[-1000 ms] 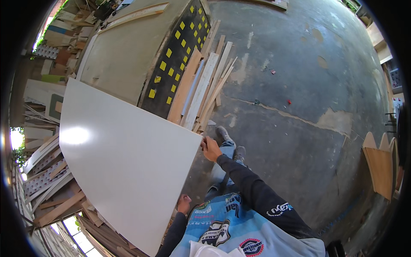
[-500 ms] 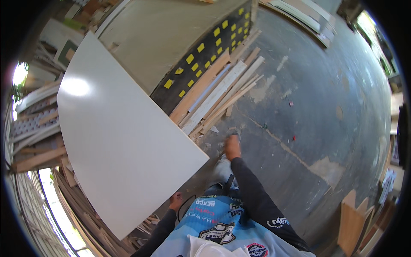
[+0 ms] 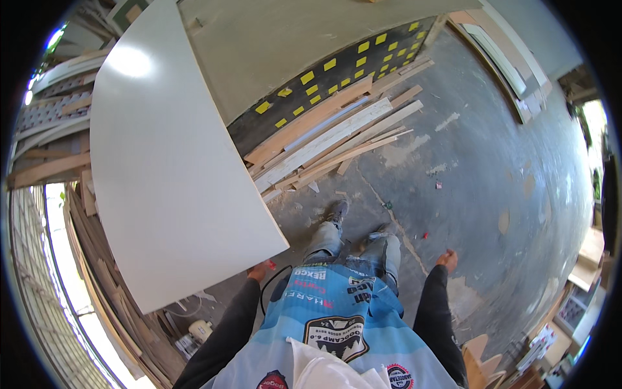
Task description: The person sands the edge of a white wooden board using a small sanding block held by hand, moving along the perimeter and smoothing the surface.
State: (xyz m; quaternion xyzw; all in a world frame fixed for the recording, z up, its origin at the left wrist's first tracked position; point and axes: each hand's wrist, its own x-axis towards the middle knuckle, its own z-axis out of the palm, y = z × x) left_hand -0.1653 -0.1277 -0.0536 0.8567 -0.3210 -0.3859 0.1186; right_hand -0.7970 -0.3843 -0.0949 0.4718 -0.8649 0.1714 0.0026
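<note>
Left hand (image 3: 260, 270) sits right at the near edge of the white panel (image 3: 172, 175), lower centre of frame, with a small red spot at its fingertips; too small and blurred to tell whether it's gripping, touching or just beside the edge. Right hand (image 3: 447, 260) hangs out over the floor (image 3: 492, 214), right of centre, fingers loose, nothing seen in it; probably just a free arm, since it's well apart from the panel. Panel fills the left of frame, curved on its outer side, straight on the side facing the grey-beige surface (image 3: 285, 39) at top; whatever props it is hidden underneath. Wood strips (image 3: 343, 142) lie bunched along the foot of the dark face with yellow squares (image 3: 337, 71), upper centre, likely parked there to leave walking space. Edges: panel's sharp corner points at the legs (image 3: 324, 240), near the left hand, and the strips end close to that same side. Tight on the left too, with stacked boards (image 3: 97, 279) just beyond the curve. Most room to move is centre right, as far as the boards leaning (image 3: 495, 58) at upper right; fisheye bend makes clearances hard to judge.
</note>
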